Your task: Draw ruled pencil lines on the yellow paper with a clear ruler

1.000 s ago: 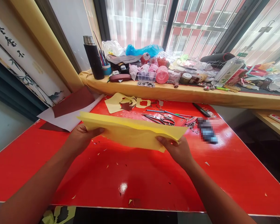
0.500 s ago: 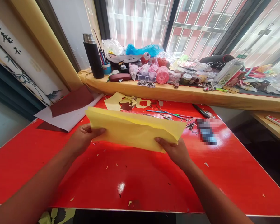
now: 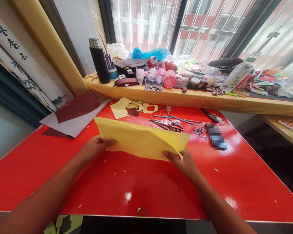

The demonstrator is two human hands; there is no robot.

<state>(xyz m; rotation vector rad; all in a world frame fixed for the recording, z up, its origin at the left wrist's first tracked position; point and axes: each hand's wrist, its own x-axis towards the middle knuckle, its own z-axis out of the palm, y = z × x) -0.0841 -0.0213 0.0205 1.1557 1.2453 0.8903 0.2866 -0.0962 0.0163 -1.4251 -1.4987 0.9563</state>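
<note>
A sheet of yellow paper [image 3: 139, 139] is held up above the red table, bent over on itself, with a loose upper layer curling at the right. My left hand [image 3: 101, 143] pinches its left end, thumb lying on the front face. At the lower right corner my right hand [image 3: 182, 159] grips the sheet, a thin curled edge showing between thumb and fingers. Just behind the paper lie scissors [image 3: 169, 124], partly covered by its top edge. Cut yellow paper pieces [image 3: 119, 109] and a brown scrap [image 3: 133, 111] rest farther back.
On the red table [image 3: 127, 182] are small paper scraps, pens [image 3: 171, 117], a black cutter [image 3: 210, 115] and a blurred-out object [image 3: 216, 136]. Brown and pale sheets [image 3: 74, 120] lie at left. A crowded windowsill holds a black flask [image 3: 99, 61] and a clear box [image 3: 154, 80].
The paper's left end has shifted right and its right end slightly left, bringing my hands a little closer together. More of the scissors shows behind it. The camera view has moved slightly.
</note>
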